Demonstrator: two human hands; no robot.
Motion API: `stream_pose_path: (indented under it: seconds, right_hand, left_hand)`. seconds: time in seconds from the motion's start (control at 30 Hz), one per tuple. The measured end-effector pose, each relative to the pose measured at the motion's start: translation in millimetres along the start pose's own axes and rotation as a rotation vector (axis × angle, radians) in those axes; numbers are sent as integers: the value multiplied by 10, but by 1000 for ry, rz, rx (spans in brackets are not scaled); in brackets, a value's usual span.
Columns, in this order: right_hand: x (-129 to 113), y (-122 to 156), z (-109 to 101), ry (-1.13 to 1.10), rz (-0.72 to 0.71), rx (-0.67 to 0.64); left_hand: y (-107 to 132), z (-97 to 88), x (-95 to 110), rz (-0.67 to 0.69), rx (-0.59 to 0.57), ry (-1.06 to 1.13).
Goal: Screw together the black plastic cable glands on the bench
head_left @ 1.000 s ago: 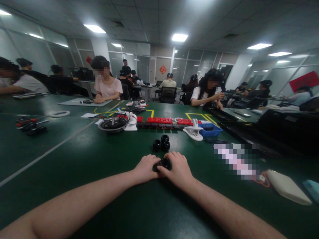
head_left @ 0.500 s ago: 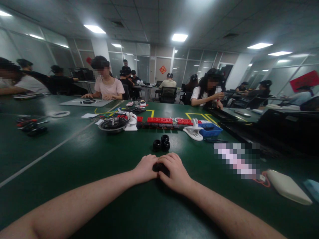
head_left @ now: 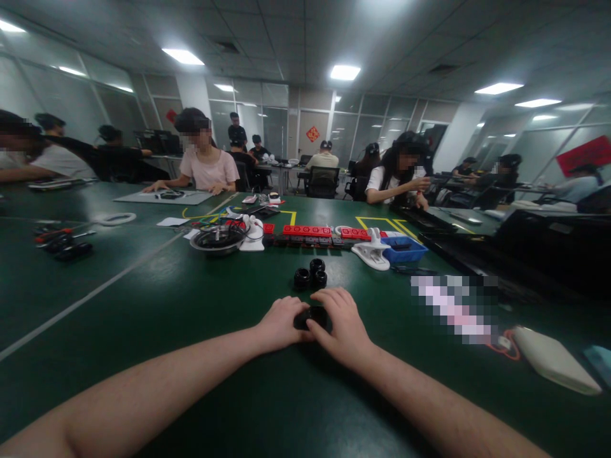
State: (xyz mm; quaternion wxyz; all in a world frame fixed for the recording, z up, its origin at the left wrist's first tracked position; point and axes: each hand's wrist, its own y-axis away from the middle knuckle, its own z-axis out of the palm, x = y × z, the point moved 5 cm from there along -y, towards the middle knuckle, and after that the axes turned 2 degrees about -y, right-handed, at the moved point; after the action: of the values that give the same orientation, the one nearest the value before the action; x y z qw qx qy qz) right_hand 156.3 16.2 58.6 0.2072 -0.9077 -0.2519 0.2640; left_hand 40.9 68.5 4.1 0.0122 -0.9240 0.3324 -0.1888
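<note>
A small, dark black object [head_left: 315, 316] lies between my two hands just above the green tabletop; its exact kind cannot be made out. My left hand [head_left: 282, 323] is closed round its left end, with the fingertips partly hidden. On the other side, my right hand [head_left: 344, 321] has its thumb against the object's near edge and its fingers curved over the far right side. Beyond the hands stand three glossy black, round, ring-like parts [head_left: 317, 275], grouped close together and touching or nearly so.
Farther back are red socket-like strips [head_left: 307, 231], a metal bowl of cables [head_left: 217, 240], a white clip [head_left: 372, 251] and a blue bin [head_left: 403, 248]. Screwdriver-like tools [head_left: 62, 242] lie left; a cream pouch [head_left: 556, 359] lies right. Co-workers sit across the green table [head_left: 191, 401].
My right hand's fingers have lifted and spread slightly to the right, uncovering more of the black object. My left hand stays almost in place. The round parts have not moved.
</note>
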Motion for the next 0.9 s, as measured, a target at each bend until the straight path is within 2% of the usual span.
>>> stream_pose_path:
  seconds: [0.13, 0.27, 0.5, 0.9]
  right_hand:
    - [72, -39, -33, 134, 121, -15]
    - [91, -53, 11, 208, 145, -84]
    - [62, -74, 42, 161, 90, -141]
    - [-35, -28, 85, 11, -12, -197]
  left_hand:
    - [7, -5, 0, 19, 15, -1]
    - [10, -5, 16, 21, 11, -24]
    - [1, -29, 55, 18, -2, -43]
    - [-7, 16, -11, -10, -27, -13]
